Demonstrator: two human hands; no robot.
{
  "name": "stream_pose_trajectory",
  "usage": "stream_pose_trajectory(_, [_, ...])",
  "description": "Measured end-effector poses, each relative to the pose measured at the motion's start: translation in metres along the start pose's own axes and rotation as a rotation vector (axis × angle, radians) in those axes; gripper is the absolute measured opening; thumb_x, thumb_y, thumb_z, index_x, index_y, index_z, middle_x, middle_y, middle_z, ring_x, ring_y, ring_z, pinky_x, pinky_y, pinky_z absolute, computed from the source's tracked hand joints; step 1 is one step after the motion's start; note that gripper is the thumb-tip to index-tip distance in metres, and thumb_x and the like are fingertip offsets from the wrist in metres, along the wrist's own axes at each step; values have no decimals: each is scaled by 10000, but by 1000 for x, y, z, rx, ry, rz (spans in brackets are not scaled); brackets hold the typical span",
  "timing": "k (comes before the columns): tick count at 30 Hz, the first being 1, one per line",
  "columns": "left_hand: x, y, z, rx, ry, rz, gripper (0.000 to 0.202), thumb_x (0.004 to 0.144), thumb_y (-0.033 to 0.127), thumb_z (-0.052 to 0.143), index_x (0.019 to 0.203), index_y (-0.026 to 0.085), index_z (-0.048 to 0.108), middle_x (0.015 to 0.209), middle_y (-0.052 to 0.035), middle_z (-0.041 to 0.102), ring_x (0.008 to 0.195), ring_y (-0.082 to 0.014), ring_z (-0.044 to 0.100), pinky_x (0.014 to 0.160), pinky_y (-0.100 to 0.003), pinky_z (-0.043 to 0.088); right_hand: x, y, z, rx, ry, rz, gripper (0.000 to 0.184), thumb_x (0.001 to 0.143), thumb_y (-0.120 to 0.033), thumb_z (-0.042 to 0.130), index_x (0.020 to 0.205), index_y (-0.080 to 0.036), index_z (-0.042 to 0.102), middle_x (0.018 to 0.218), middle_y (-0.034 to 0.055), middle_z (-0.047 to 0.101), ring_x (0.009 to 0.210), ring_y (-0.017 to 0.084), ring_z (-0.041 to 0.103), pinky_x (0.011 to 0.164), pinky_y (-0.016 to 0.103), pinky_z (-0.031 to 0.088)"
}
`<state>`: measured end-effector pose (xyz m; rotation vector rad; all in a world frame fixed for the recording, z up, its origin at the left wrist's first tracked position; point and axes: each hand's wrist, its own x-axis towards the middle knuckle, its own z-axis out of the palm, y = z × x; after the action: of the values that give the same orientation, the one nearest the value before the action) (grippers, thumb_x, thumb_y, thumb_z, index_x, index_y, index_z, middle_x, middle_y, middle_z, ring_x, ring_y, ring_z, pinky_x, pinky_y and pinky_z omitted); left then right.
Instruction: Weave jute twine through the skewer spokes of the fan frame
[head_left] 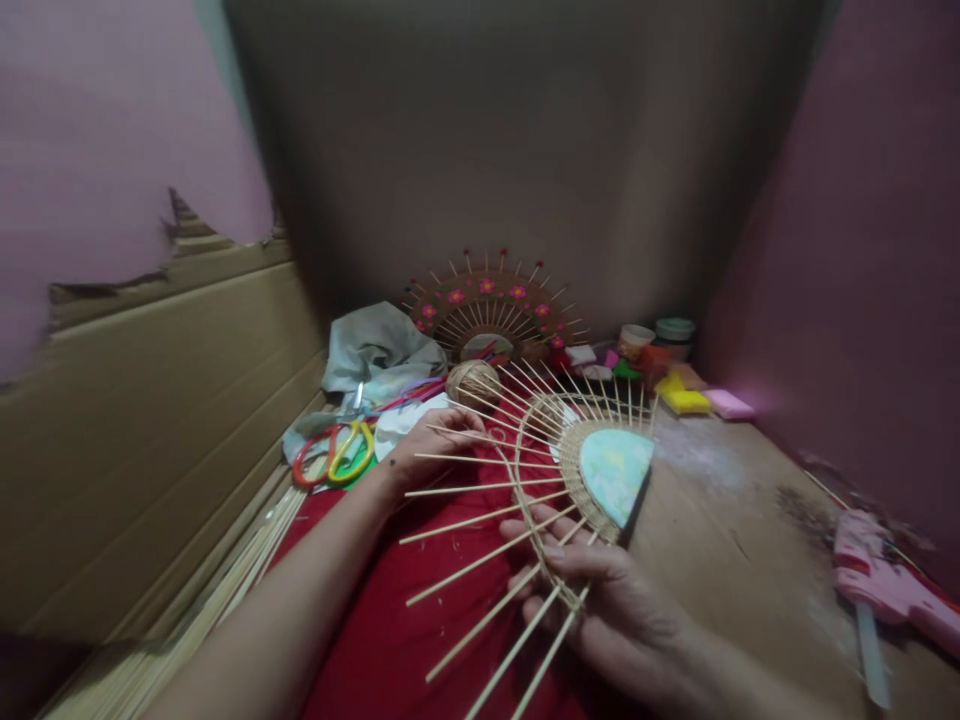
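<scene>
Fan [613, 468] between scissors [335, 452] and probable glue gun [868, 572]

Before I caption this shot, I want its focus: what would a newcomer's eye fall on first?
First, the half-round frame of pale sticks and woven twine around a mint-green half-disc, mid-picture, held in the right hand, with the left hand at its sticks. Behind it stands a pink-flowered brown fan-shaped piece; at the far right lies a pink glue gun.

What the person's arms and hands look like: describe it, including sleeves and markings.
The left hand and right hand are gloveless; no rings, watch or bracelet show. Both forearms are bare where visible, with no sleeves in view. A small round dark mark sits near the left wrist.
</scene>
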<state>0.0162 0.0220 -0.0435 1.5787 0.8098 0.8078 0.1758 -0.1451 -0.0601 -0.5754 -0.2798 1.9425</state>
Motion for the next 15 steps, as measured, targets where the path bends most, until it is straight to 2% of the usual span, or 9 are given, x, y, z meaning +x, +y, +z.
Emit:
stream_pose_trajectory(3, [4,2,-18,16,25,144,106,630,233,702,672,148,656,970,-61,637,808,-150,583,725,-255,443,0,0,-1,9,3,-3,704,659,-2,537,1281,-221,291,992,57,640,611,166,630,587,299,481])
stream_pose_trajectory(5, [6,4,-29,-2,-14,152,90,652,231,687,680,146,678,1027,-84,635,918,-184,575,803,-276,427,0,1,-1,8,-1,-6,695,667,-11,543,1282,-220,295,1013,65,635,604,164,626,574,298,479])
stream_pose_trajectory(7, [6,5,-39,2,-72,82,107,655,229,685,701,134,700,926,-105,671,894,-202,591,814,-298,424,1,1,-2,3,-5,-6,697,667,-17,550,1283,-218,295,1015,67,636,604,166,626,574,300,480])
stream_pose_trajectory(9, [4,5,-45,-12,-71,28,110,642,217,696,692,120,706,790,-102,687,793,-192,610,782,-299,431,1,1,-2,-3,-11,-3,704,662,-17,555,1285,-218,296,1015,68,637,610,168,628,580,300,482])
stream_pose_trajectory(12, [2,6,-49,-114,-7,47,84,647,204,693,666,123,686,687,-74,677,693,-162,609,737,-284,435,1,1,-3,-5,-22,-8,683,667,-19,554,1277,-214,317,1022,73,635,618,167,631,587,301,483])
stream_pose_trajectory(15, [1,9,-48,-174,14,90,78,671,200,677,678,124,662,681,-60,667,666,-150,607,715,-280,437,1,1,-5,-2,-26,-21,662,675,-20,553,1270,-210,332,1024,74,634,628,166,632,600,308,485])
